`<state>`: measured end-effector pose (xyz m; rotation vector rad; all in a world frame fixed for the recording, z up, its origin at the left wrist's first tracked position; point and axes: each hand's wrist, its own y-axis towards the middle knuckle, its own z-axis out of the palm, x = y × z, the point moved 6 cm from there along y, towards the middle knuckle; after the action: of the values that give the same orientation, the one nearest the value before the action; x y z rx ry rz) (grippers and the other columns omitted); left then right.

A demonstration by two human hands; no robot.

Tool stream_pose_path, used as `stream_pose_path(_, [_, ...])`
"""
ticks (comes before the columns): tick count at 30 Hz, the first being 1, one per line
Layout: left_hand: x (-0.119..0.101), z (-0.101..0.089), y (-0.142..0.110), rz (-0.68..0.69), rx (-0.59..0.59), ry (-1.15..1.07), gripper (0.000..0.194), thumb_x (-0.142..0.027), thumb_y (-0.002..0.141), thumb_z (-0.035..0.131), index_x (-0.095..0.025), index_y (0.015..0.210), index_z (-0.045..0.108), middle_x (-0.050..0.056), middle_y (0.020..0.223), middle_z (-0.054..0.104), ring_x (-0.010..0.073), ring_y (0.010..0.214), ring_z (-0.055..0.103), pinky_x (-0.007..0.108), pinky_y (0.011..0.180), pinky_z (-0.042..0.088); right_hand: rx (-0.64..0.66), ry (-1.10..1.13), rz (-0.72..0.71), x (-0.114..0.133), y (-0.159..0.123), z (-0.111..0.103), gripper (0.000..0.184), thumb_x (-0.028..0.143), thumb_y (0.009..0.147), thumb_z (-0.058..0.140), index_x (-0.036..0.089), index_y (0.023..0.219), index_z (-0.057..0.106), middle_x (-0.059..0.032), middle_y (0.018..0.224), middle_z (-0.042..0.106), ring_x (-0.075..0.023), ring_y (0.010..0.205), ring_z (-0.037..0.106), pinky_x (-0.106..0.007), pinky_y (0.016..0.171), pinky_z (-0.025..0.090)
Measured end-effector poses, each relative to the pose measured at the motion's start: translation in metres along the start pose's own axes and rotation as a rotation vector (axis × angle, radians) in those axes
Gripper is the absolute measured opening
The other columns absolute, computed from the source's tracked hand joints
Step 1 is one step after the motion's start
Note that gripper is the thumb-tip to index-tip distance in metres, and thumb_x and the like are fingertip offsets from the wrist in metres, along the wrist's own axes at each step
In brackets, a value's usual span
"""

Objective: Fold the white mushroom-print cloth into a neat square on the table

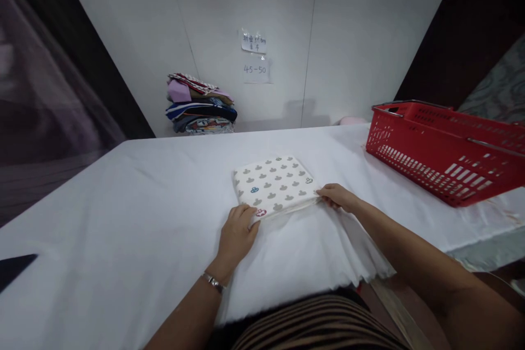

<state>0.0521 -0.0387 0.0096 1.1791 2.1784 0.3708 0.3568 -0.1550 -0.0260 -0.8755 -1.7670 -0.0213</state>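
Observation:
A folded white cloth (275, 180) printed with grey shapes, plus a few blue, red and green ones, lies flat in the middle of the table. At its near left corner, my left hand (238, 229) holds the edge, fingers on top and thumb at the front side. My right hand (337, 198) pinches the near right corner between thumb and fingers. The undersides of both grips are hidden. Beneath the cloth is a white table cover (172, 213), which hangs in folds over the front edge near my body.
A red plastic basket (435, 153) stands on the right of the table. Beyond the back edge, a stack of folded fabrics (200, 106) rests against the wall. Handwritten paper signs (255, 68) are taped there. A dark item (16, 269) pokes in at the left.

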Motion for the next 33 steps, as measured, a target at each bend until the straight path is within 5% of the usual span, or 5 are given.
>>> stream_pose_path(17, [0.000,0.001,0.004,-0.056,0.069,-0.043,0.015,-0.015,0.076,0.055,-0.022,0.089,0.053,0.001,0.094,0.059,0.0202,0.093,0.052,0.035,0.080,0.047,-0.033,0.020,-0.077,0.000,0.004,-0.003,0.027,0.032,0.073,0.064,0.018,0.058,0.046,0.0068,0.043,0.042,-0.0055,0.037,0.034,-0.021,0.038,0.023])
stream_pose_path(23, [-0.002,-0.003,0.002,0.020,0.009,-0.081,0.018,-0.027,0.083,0.055,-0.023,0.100,0.056,0.004,0.100,0.059,0.0208,0.096,0.053,0.038,0.083,0.048,-0.278,-0.490,-0.295,0.031,-0.012,-0.010,0.030,0.042,0.079,0.057,0.015,0.091,0.062,-0.0114,0.088,0.067,-0.0220,0.078,0.062,-0.032,0.066,0.047])
stream_pose_path(26, [-0.004,-0.003,0.002,0.062,-0.028,-0.101,0.018,-0.028,0.086,0.052,-0.023,0.102,0.059,0.005,0.100,0.059,0.0207,0.097,0.053,0.038,0.084,0.048,-0.378,-0.617,-0.685,0.063,-0.034,0.020,0.046,0.044,0.086,0.048,0.017,0.124,0.053,-0.0134,0.130,0.053,-0.0262,0.120,0.047,-0.041,0.098,0.038])
stream_pose_path(29, [-0.003,-0.001,0.002,0.080,-0.020,-0.111,0.017,-0.028,0.088,0.049,-0.024,0.100,0.062,0.004,0.097,0.060,0.0196,0.094,0.054,0.036,0.082,0.049,-0.151,-0.701,-0.936,0.080,-0.049,0.069,0.059,0.052,0.089,0.039,0.018,0.137,0.040,-0.0111,0.145,0.037,-0.0238,0.136,0.027,-0.042,0.110,0.023])
stream_pose_path(33, [-0.001,0.000,0.003,0.077,0.016,-0.115,0.019,-0.027,0.089,0.049,-0.025,0.102,0.063,0.003,0.097,0.061,0.0188,0.094,0.055,0.035,0.082,0.050,0.054,-0.862,-0.852,0.078,-0.037,0.095,0.070,0.062,0.089,0.030,0.019,0.144,0.029,-0.0087,0.152,0.023,-0.0246,0.140,0.014,-0.045,0.113,0.008])
